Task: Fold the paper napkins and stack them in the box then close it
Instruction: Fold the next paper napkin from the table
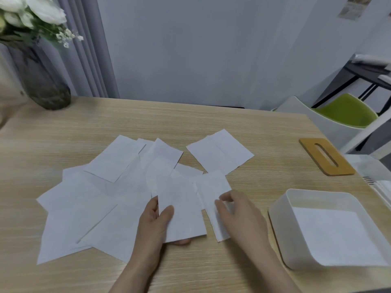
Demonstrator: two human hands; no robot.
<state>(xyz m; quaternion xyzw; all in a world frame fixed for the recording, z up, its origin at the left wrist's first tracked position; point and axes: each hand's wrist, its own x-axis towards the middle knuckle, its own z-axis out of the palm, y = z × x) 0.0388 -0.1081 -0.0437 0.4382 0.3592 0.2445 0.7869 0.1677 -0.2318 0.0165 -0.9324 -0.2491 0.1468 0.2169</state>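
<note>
The paper napkins (101, 199) lie fanned out unfolded across the middle and left of the bench (211, 125), most overlapping one another, with one separate napkin (220, 152) set apart a little farther off to the right. The folding step is in hand, and it looks to be early in the task: the white box (281, 218) at the near right stands open with what appears to be only a flat white layer at its bottom, though whether that is a napkin or the box floor cannot be told. The left hand (156, 220) grips one napkin (179, 210) at its near left edge, thumb on top and fingers underneath, lifting that side slightly. The right hand (237, 210) pinches with curled fingers a narrower piece (213, 193) just beside it, which seems to be either a flap of the same napkin or a second, already folded one. The next move probably calls for bringing the edges together squarely, pressing the crease flat on the bench, and then carrying the folded piece right to the box. The wooden lid (325, 157) with its slot rests at the far right, well apart from the box, so closing waits until the rest are stacked.
</note>
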